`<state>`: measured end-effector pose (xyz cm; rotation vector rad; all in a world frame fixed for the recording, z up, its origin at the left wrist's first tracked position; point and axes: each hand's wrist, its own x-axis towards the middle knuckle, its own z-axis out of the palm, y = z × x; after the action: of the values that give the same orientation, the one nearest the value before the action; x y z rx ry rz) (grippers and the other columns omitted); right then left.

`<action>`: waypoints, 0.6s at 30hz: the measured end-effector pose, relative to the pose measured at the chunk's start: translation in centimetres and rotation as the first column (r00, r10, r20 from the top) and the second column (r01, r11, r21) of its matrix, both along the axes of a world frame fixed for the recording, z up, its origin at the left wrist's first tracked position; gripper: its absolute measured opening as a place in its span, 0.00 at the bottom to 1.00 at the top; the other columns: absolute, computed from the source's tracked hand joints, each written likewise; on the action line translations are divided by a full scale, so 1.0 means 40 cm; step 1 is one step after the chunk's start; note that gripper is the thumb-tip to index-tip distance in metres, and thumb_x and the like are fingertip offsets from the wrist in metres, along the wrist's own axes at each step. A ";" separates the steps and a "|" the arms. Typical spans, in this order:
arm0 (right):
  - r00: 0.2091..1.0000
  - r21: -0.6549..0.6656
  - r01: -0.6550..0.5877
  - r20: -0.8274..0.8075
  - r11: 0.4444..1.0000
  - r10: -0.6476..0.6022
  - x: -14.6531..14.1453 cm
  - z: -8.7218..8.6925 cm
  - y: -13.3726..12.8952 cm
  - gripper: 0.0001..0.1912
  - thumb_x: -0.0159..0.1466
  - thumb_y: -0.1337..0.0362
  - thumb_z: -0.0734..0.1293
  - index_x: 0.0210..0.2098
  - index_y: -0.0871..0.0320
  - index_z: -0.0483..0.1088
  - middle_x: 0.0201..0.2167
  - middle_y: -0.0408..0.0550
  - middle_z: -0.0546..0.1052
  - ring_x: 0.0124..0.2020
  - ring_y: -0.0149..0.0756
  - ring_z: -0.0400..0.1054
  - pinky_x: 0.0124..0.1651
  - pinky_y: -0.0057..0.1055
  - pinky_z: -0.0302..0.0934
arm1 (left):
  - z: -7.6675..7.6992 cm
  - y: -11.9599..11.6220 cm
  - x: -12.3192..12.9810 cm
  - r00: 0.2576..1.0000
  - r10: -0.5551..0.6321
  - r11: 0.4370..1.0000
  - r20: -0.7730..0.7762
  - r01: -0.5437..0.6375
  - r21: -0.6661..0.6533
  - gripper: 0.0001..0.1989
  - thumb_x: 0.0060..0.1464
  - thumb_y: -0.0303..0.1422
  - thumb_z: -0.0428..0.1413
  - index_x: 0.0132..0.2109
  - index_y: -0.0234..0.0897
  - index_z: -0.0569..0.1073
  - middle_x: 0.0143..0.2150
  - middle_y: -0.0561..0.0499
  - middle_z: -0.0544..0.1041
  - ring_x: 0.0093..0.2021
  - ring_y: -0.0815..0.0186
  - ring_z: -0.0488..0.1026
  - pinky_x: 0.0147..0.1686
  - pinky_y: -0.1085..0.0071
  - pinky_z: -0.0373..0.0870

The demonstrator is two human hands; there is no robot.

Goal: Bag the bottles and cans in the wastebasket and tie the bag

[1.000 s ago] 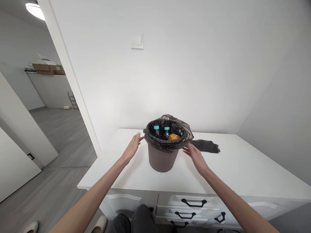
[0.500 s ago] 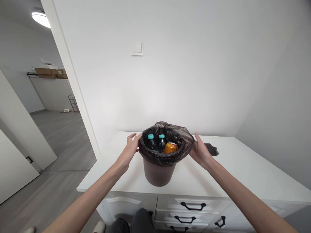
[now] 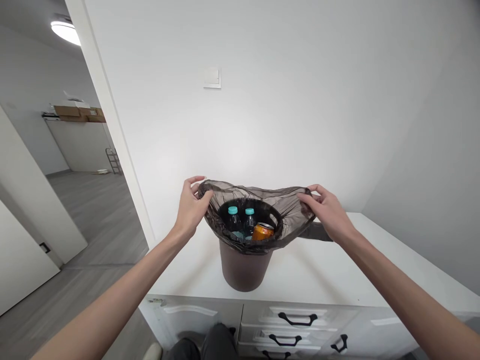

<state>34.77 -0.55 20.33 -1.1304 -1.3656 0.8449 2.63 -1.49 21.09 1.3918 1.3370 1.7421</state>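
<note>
A brown trash bin (image 3: 245, 272) stands upright on the white cabinet top. Its black see-through trash bag (image 3: 290, 212) is stretched wide at the mouth, lifted off the rim on both sides. My left hand (image 3: 193, 204) pinches the bag's left edge, and my right hand (image 3: 326, 207) pinches the right edge. Inside sit a bottle with a teal cap (image 3: 233, 210), a second bottle with a teal cap (image 3: 249, 212) and an orange can (image 3: 262, 231). The bottles' lower parts are hidden in the bin.
A dark folded piece of plastic (image 3: 317, 231) lies on the cabinet top (image 3: 187, 280) behind my right wrist. Drawers with black handles (image 3: 297, 319) are below. The wall with a light switch (image 3: 212, 78) rises behind; a doorway opens at left.
Both hands have moved outward and up, now gripping the bag's edges. The bag's sides have been pulled off the bin's rim and spread apart. The bin stays in place.
</note>
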 end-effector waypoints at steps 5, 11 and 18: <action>0.968 0.016 0.137 -0.213 0.991 -0.130 0.069 -0.043 -0.016 0.21 0.55 0.50 0.78 0.32 0.51 0.64 0.23 0.37 0.70 0.23 0.30 0.62 0.25 0.28 0.57 | -0.005 0.002 -0.077 0.978 0.128 0.985 0.167 -0.144 0.091 0.27 0.46 0.30 0.66 0.54 0.41 0.73 0.45 0.50 0.79 0.38 0.66 0.74 0.33 0.72 0.67; 0.851 -0.077 0.006 -0.523 0.997 -0.046 0.130 -0.178 -0.047 0.20 0.56 0.59 0.80 0.28 0.52 0.63 0.23 0.36 0.62 0.21 0.26 0.58 0.22 0.26 0.56 | -0.053 -0.042 -0.138 0.900 0.131 0.991 0.415 -0.110 -0.074 0.24 0.41 0.26 0.67 0.48 0.40 0.76 0.35 0.54 0.75 0.32 0.69 0.70 0.31 0.73 0.67; 0.676 -0.108 -0.197 -0.735 0.975 0.055 0.119 -0.266 -0.098 0.20 0.54 0.65 0.79 0.25 0.53 0.62 0.23 0.35 0.58 0.21 0.25 0.52 0.20 0.24 0.58 | -0.139 -0.072 -0.169 0.878 0.097 0.982 0.469 -0.007 -0.191 0.15 0.48 0.28 0.65 0.45 0.39 0.80 0.39 0.51 0.76 0.29 0.73 0.69 0.25 0.77 0.67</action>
<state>39.54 -4.47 9.68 -0.6856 -0.6941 1.3662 -4.12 -4.38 15.53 0.7576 1.2226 1.7908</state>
